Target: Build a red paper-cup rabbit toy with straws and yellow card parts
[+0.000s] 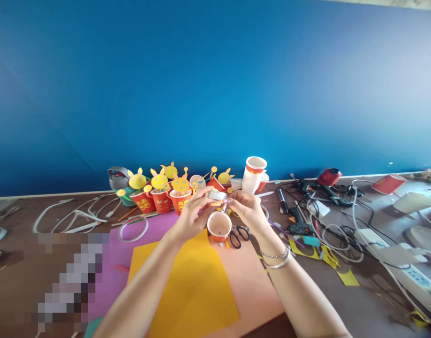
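Blue wall, brown table, two close hands

Big blue wall (215, 94) at the back, and a brown table (14, 291) full of craft bits. On the table are sheets of yellow paper (190, 281) and pink paper (250, 286). Near the wall sit red cups (162, 202) with yellow animal faces (159, 181).

A small white roll (216, 195), maybe tape, is up in the air in front of the person, just above an open paper cup (219, 225). My guess is that the roll is light and firm, with smooth sides that could slip a bit. The best place to hold it should be its outer edge, with finger and thumb, so its flat faces stay free.

The cup looks light too, but its thin wall would bend if squeezed hard. A soft hold just under the rim should be safest. It is on the papers, with black scissors (239, 237) just beside it.

The left hand (194, 209) is curled nearly closed and holds the roll in its fingers. The right hand (248, 206) has its fingertips drawn close together by the roll's other end. The bit there is too small to see well, so I cannot tell if they pinch something or only touch it. Neither hand is spread wide.
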{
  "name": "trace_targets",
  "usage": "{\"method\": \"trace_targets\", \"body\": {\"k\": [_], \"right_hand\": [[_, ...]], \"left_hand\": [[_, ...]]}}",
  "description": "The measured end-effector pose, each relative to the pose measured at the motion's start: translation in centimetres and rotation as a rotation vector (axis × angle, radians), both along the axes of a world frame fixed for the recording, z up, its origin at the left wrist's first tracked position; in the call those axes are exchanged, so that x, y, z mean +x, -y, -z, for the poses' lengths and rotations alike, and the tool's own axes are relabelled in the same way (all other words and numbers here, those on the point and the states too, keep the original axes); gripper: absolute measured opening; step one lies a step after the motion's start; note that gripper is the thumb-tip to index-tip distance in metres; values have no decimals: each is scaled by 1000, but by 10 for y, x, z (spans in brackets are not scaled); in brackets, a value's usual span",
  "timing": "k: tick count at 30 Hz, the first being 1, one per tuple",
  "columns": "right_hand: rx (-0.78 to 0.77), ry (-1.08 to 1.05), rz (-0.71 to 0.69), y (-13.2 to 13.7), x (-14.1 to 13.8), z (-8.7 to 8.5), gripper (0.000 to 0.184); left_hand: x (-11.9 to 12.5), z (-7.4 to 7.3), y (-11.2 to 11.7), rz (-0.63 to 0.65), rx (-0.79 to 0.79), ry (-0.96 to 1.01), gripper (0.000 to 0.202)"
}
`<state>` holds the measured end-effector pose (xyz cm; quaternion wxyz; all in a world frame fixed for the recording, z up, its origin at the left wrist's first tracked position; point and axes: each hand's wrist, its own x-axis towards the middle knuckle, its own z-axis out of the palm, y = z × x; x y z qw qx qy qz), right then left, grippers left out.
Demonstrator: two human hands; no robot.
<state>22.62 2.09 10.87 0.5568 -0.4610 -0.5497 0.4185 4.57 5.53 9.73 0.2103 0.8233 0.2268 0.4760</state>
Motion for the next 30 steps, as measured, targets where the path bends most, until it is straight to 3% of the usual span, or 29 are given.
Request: {"method": "trace_targets", "body": {"k": [5, 11, 14, 20, 23, 26, 28, 30], "right_hand": [[29, 202, 56, -2, 4, 3, 19], [33, 284, 68, 2, 8, -4, 18], [-25, 99, 23, 0, 8, -4, 16], [-138, -410, -137, -8, 7, 3, 11], [-127, -370, -188, -9, 10, 4, 15], [-76, -308, -108, -10, 16, 3, 29], [-19, -312, -29, -10, 17, 3, 22], [9, -303, -63, -8, 16, 2, 16]], "left_hand": [[-4, 3, -2, 43, 60, -126, 24], [-2, -1, 2, 97, -24, -170, 24], [3, -1, 4, 103, -162, -13, 20], [10, 3, 5, 223, -730, 384, 32], [10, 2, 4, 272, -872, 542, 32], [8, -1, 1, 299, -910, 640, 27], [8, -3, 0, 317, -932, 690, 26], [8, -5, -1, 333, -962, 721, 25]]}}
